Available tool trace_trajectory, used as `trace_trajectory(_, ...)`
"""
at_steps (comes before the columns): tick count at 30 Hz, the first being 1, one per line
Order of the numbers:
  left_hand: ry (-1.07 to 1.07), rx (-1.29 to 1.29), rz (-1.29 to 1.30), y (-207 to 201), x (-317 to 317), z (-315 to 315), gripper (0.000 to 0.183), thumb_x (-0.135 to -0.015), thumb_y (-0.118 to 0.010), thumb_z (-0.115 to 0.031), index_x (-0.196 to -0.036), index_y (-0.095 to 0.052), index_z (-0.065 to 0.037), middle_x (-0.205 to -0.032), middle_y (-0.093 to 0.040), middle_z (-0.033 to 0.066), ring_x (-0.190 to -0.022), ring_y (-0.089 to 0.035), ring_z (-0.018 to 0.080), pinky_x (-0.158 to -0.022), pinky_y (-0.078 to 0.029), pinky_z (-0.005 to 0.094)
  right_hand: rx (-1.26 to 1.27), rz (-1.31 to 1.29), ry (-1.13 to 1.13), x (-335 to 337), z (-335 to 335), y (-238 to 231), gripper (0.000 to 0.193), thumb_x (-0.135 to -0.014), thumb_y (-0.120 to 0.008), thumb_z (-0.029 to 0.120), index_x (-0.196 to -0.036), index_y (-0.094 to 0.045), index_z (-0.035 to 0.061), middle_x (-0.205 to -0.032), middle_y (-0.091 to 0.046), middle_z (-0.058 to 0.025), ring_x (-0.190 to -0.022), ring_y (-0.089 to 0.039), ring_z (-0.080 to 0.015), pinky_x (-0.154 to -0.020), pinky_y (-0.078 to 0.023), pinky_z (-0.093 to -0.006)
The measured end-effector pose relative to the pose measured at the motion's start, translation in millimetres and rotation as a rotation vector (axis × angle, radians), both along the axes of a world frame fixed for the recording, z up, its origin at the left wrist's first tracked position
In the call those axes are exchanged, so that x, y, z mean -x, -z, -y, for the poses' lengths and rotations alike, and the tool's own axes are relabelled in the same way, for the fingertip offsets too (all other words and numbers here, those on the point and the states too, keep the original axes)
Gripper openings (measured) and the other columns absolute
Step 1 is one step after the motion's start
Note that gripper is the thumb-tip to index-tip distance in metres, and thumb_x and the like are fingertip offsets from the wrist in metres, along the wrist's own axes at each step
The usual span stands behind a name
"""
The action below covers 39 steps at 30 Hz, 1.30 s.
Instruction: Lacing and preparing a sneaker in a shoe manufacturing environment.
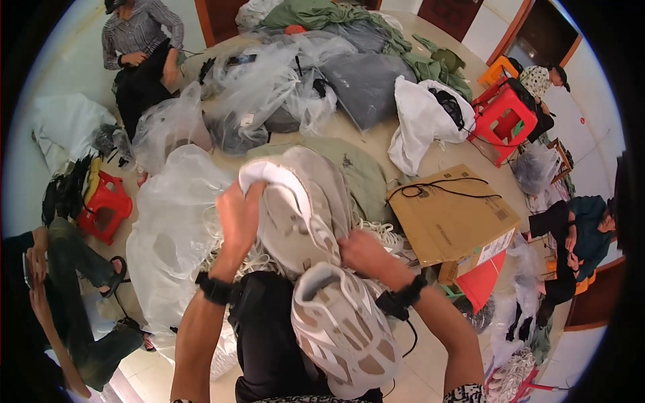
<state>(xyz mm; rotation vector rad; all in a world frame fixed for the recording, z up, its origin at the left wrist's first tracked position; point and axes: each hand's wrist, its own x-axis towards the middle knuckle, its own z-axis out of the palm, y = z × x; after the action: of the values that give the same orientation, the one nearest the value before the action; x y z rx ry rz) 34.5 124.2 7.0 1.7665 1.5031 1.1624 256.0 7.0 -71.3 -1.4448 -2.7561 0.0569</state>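
Pale shoe upper (301,196) sits between left hand (238,211) and right hand (366,254), each grip closed on its edge; cardboard box (451,218) crowds the right, translucent plastic bag (171,221) the left, another shoe (346,329) near.

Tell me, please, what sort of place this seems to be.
Likely an informal indoor workroom, judging by the pale sneaker, the bulky translucent plastic bag and the large cardboard box.
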Motion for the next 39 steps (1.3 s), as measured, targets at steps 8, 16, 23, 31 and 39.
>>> trace_trajectory(8,0.013,0.06,-0.297,104,-71,-36,0.032,-0.08,-0.054,-0.026,-0.094,-0.056,0.002,-0.077,-0.059,0.0256,-0.073,-0.057,0.0421,-0.068,-0.046,0.0444,-0.013,-0.239,0.189,-21,29,14,0.007,-0.067,-0.053,0.01,-0.067,-0.058,0.0056,-0.076,-0.053,-0.006,-0.073,-0.053,-0.0238,-0.067,-0.043,-0.0344)
trace_trajectory(16,0.41,0.173,-0.442,70,-18,-46,0.04,-0.079,-0.053,-0.03,-0.106,-0.05,-0.001,-0.087,-0.059,0.0259,-0.083,-0.057,0.0404,-0.076,-0.044,0.0464,0.012,-0.609,0.331,-23,50,-4,0.031,-0.064,-0.06,0.003,-0.096,-0.061,0.0056,-0.104,-0.059,-0.0074,-0.09,-0.057,-0.0225,-0.078,-0.043,-0.0295)
trace_trajectory(23,0.628,-0.049,-0.411,-11,5,94,0.06,-0.066,-0.071,-0.03,-0.114,-0.048,-0.003,-0.113,-0.053,0.0174,-0.101,-0.052,0.0314,-0.085,-0.042,0.0385,0.379,-1.251,0.604,1,117,-28,0.039,-0.07,-0.06,0.01,-0.108,-0.056,0.0009,-0.113,-0.053,-0.0072,-0.101,-0.049,-0.0166,-0.085,-0.038,-0.0284)
trace_trajectory(31,1.12,-0.669,-0.625,-18,-12,242,0.05,-0.063,-0.066,-0.025,-0.106,-0.053,-0.002,-0.109,-0.052,0.0151,-0.101,-0.05,0.0334,-0.084,-0.04,0.0438,0.253,-1.588,0.86,51,137,-7,0.034,-0.072,-0.063,0.011,-0.103,-0.058,0.0006,-0.108,-0.055,-0.0076,-0.093,-0.05,-0.0153,-0.081,-0.04,-0.0248)
trace_trajectory(39,0.697,-0.258,-0.137,-44,15,185,0.041,-0.061,-0.051,0.011,-0.101,-0.057,0.001,-0.093,-0.061,0.0188,-0.085,-0.06,0.0345,-0.075,-0.05,0.0384,0.365,-1.543,0.706,23,154,-37,0.038,-0.07,-0.062,0.007,-0.107,-0.058,0.0004,-0.106,-0.056,-0.0038,-0.088,-0.053,-0.0108,-0.074,-0.042,-0.0228)
